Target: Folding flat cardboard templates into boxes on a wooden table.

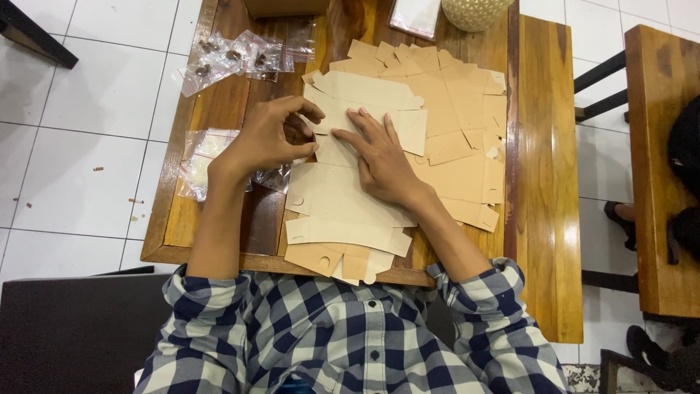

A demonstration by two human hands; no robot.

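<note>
A stack of flat brown cardboard box blanks (437, 109) lies spread over a small wooden table (219, 109). The top blank (332, 193) reaches from the table's middle to its near edge. My right hand (379, 157) lies flat on this blank, fingers spread, pressing it down. My left hand (266, 138) curls at the blank's left edge, thumb and fingers pinching a flap of it. Both forearms come out of rolled blue-and-white checked sleeves.
Clear plastic bags (237, 55) with small dark pieces lie at the table's far left, more bags (200, 157) by my left wrist. A woven pale basket (474, 11) and a cardboard box (284, 6) stand at the far edge. A wooden bench (550, 182) runs along the right.
</note>
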